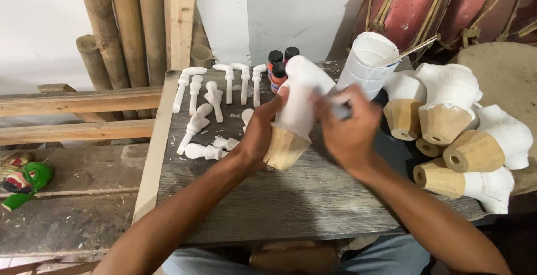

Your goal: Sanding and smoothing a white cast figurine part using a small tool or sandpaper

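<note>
White paint covers the top of the wooden figure [296, 107] that you hold up over the grey desk [291, 197]. Its bottom part is bare wood and points down toward you. Your left hand [260, 132] is wrapped around the left side of the figure, with the fingers curled on the white part and the palm by the bare wood. Your right hand [349, 129] is closed around a small thing that looks like a brush handle [340, 110], and it presses against the right side of the figure. That hand is blurry, so you cannot tell much more about what it pinches.

Just behind your right hand stands a white cup [366, 62] with a thin stick [411, 50] leaning out of it. To the right of that hand lies a pile of more figures [464, 135], white on top and bare wood below, lying on their sides and touching each other. Behind your left hand stand small paint bottles [278, 68] with dark caps. To the left of that hand many small white pegs [204, 107] lie spread on the desk. Far off to the left, on a lower wooden bench [72, 213], lies a green and red mask [25, 180]. Thick bamboo poles [126, 23] lean on the wall behind the pegs.
</note>
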